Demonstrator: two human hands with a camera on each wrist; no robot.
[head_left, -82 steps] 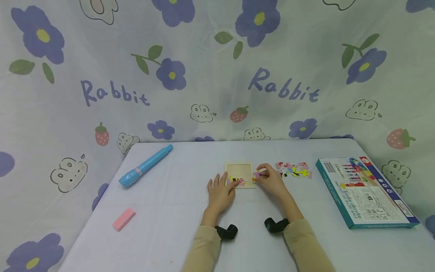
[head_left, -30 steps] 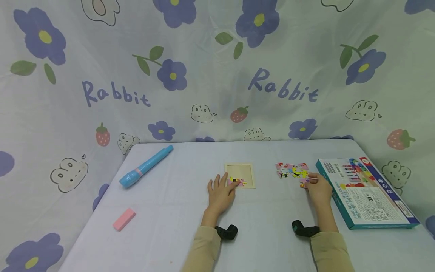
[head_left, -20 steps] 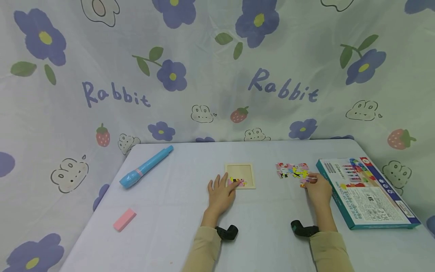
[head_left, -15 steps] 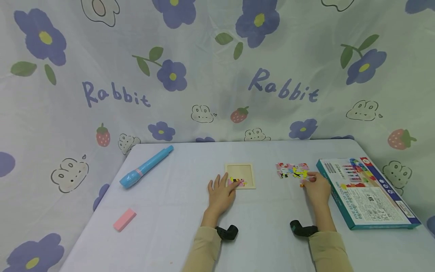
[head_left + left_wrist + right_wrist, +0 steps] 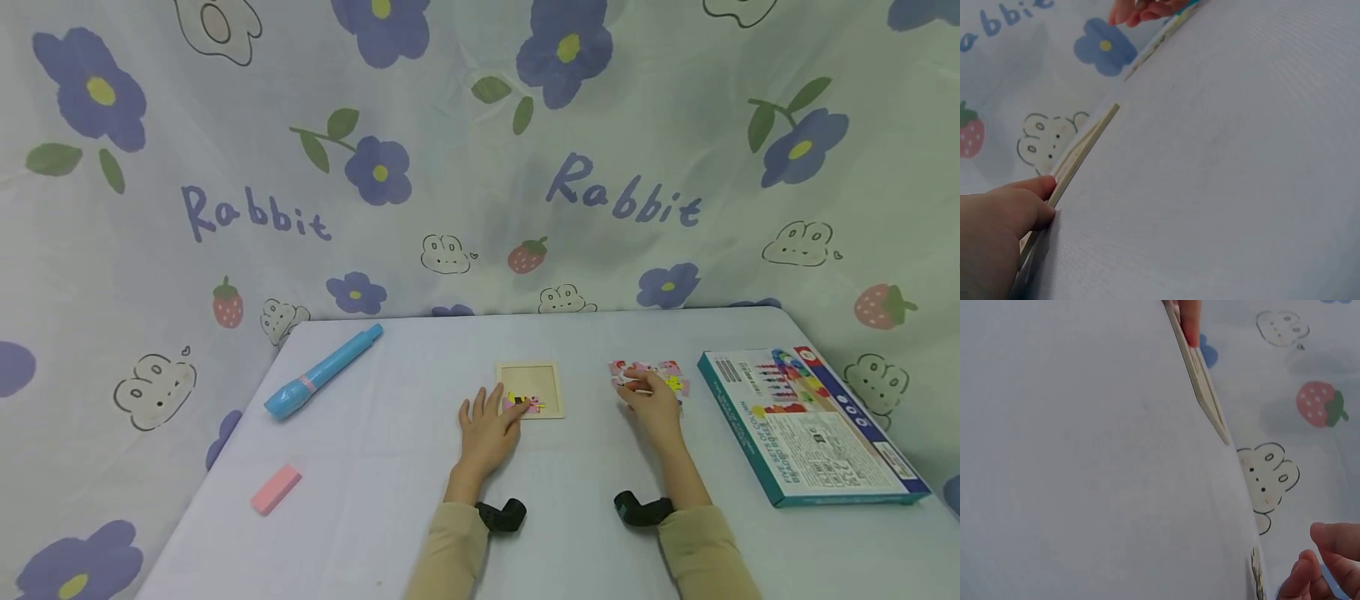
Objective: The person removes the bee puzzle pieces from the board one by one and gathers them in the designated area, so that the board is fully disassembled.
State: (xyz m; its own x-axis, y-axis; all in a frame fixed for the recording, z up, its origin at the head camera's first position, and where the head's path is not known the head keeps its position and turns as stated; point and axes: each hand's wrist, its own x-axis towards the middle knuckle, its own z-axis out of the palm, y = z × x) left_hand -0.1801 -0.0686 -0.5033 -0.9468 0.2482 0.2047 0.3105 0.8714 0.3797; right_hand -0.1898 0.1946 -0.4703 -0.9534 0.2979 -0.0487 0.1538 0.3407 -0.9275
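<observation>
My left hand (image 5: 487,432) stays at the wooden puzzle frame (image 5: 557,392), a shallow square board. One finger presses the colourful puzzle pieces (image 5: 537,406) along its near side. In the left wrist view, finger and thumb sit on either side of the near edge of the frame (image 5: 1094,135). My right hand (image 5: 654,410) hovers over a group of loose puzzle pieces (image 5: 672,383), pink, yellow and black, and hides part of them. The right wrist view has the thumb and fingers of my right hand (image 5: 1329,562) apart, with nothing seen between them.
A teal-edged cardboard box (image 5: 813,425) lies right of the loose pieces. On the left are a blue pen-shaped tube (image 5: 322,373) and a pink block (image 5: 276,489). A patterned curtain (image 5: 465,167) hangs behind the white table (image 5: 375,467).
My right hand carried a piece from beside the frame to the right side of the loose group, then moved left over the group, fingers parted. My left hand has stayed in place.
</observation>
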